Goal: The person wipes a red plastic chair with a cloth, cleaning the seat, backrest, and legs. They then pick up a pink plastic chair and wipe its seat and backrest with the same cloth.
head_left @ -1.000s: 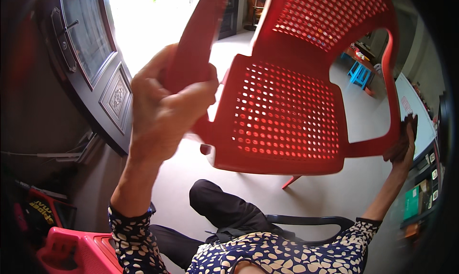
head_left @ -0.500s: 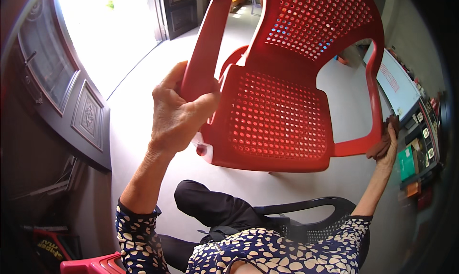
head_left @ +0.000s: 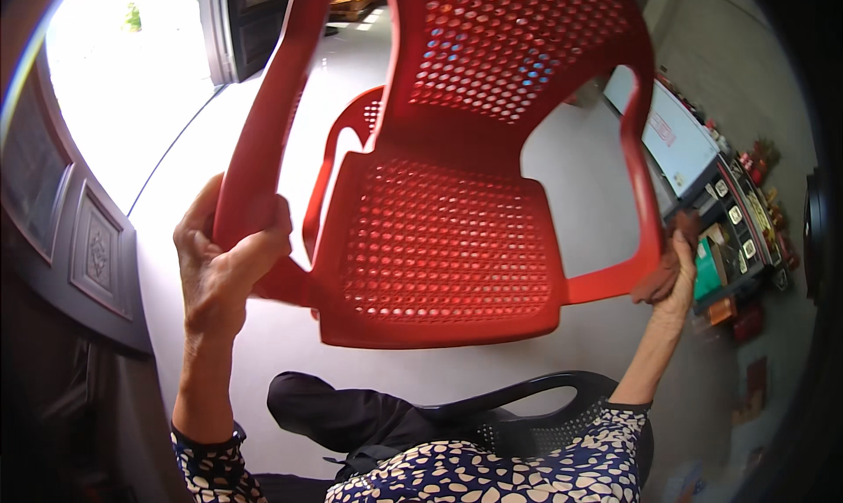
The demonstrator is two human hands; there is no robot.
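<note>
I hold a red plastic chair (head_left: 448, 239) up off the floor in front of me, its perforated seat facing me and its perforated back rising toward the far top of the view. My left hand (head_left: 224, 266) is wrapped around the left armrest, fingers curled tight over the bar and thumb pressed along it, so the grip is closed on the chair. My right hand (head_left: 672, 270) is out on the right, at the lower end of the right armrest; its fingers look folded around the bar together with a reddish-brown cloth (head_left: 659, 279), though I cannot tell exactly how they lie under the cloth. Through the gap beside the left arm, a second red chair (head_left: 351, 143) shows farther off on the pale floor (head_left: 571, 169). Near me, below the raised seat, is a black plastic chair (head_left: 527, 406), its armrest curving just under the red seat's front edge, with my dark trouser leg beside it. A dark panelled door (head_left: 83, 248) stands on the left, and shelves of small packaged goods (head_left: 733, 231) line the right wall.
</note>
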